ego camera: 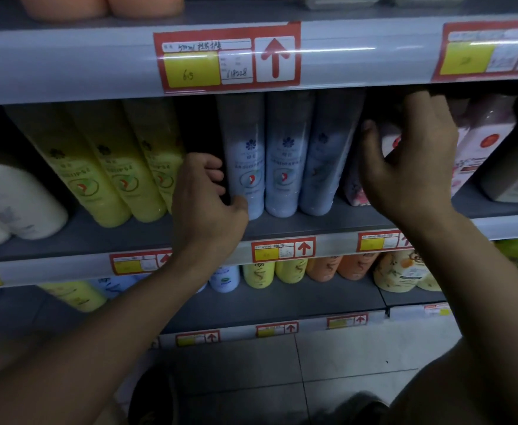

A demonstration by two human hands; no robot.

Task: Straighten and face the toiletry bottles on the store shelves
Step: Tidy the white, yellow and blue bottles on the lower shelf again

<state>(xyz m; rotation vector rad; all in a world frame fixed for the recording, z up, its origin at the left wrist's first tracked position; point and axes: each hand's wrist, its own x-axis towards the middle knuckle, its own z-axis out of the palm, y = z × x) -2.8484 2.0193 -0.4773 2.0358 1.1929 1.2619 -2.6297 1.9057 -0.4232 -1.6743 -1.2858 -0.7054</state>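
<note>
Three pale blue bottles stand upright side by side on the middle shelf (328,223). My left hand (208,194) grips the leftmost pale blue bottle (247,148), fingers curled behind its left side and thumb on its front near the base. The other two pale blue bottles (286,167) stand just to its right, labels forward. My right hand (411,161) reaches over a pink floral bottle (354,193), fingers closed over its top under the upper shelf edge; most of that bottle is hidden. Three yellow bottles (113,176) lean to the left of my left hand.
White bottles (15,200) lie at the far left. A pink-white bottle (486,139) and a grey pack (515,179) stand at the right. The upper shelf's rail with a red price tag (227,56) hangs low. Yellow and orange bottles (322,268) fill the shelf below.
</note>
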